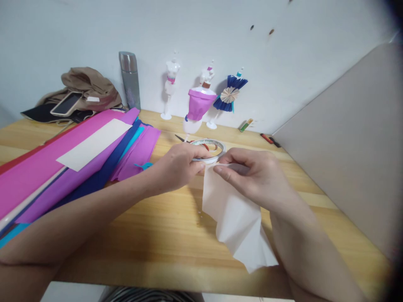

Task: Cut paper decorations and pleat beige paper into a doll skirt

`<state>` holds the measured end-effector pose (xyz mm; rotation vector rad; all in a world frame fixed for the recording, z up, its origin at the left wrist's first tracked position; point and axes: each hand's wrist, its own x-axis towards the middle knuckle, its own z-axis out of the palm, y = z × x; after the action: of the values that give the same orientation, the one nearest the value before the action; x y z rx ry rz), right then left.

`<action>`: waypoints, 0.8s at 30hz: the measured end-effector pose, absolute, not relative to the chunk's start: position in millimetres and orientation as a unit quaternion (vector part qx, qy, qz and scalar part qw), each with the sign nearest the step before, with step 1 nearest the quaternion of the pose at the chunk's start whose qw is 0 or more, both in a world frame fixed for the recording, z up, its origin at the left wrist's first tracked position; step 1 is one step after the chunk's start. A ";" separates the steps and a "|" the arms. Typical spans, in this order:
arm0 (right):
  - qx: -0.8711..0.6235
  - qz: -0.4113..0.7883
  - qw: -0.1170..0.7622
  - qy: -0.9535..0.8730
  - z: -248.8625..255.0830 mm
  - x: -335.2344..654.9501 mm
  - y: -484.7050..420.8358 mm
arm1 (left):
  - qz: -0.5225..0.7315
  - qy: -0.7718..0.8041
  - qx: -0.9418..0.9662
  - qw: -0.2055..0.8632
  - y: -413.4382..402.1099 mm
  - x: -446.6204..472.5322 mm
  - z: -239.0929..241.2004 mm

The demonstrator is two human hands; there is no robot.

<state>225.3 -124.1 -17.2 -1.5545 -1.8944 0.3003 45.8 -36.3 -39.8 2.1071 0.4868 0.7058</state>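
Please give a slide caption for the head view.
Left hand holds a tape roll; right hand pinches white paper, over a wooden table.

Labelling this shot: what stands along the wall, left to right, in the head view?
Phone → metal flask → white mannequin → purple-dressed mannequin → blue-dressed mannequin → green stick → red tool.

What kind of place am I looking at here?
Probably a hobby craft desk: a wooden table holds coloured paper sheets, small mannequins wear paper dresses, and the left hand grips a tape roll while the right hand pinches white paper.
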 end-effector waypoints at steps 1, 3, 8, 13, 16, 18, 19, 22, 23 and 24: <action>-0.597 0.108 0.327 -0.725 -17.2 224.9 -124.0 | 0.279 0.194 0.843 0.417 -36.4 45.6 -39.7; -0.598 0.096 0.322 -0.728 -16.4 224.3 -124.3 | 0.276 0.195 0.846 0.412 -36.4 45.3 -40.0; -0.587 0.085 0.328 -0.735 -13.0 223.8 -127.3 | 0.301 0.187 0.848 0.395 -33.5 45.4 -44.4; -0.581 0.078 0.324 -0.743 -12.8 224.3 -128.2 | 0.313 0.167 0.853 0.383 -30.7 45.3 -47.0; -0.575 0.099 0.320 -0.746 -14.3 224.5 -129.3 | 0.306 0.158 0.860 0.376 -30.0 45.6 -48.2; -0.557 0.144 0.305 -0.759 -15.1 224.1 -131.6 | 0.311 0.160 0.860 0.372 -29.3 46.2 -49.7; -0.543 0.170 0.295 -0.768 -15.3 223.8 -133.1 | 0.313 0.162 0.858 0.373 -28.9 46.4 -50.4; -0.518 0.216 0.270 -0.782 -14.5 223.3 -136.2 | 0.310 0.175 0.856 0.374 -28.0 46.9 -51.3; -0.523 0.213 0.271 -0.779 -13.6 223.4 -136.4 | 0.310 0.179 0.857 0.370 -28.0 46.9 -51.0; -0.534 0.202 0.276 -0.773 -12.5 223.7 -136.2 | 0.313 0.180 0.858 0.365 -28.3 46.8 -50.6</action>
<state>223.7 -136.2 -12.5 -1.4347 -2.0767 0.5436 46.8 -28.3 -50.6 2.2071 0.4635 0.8056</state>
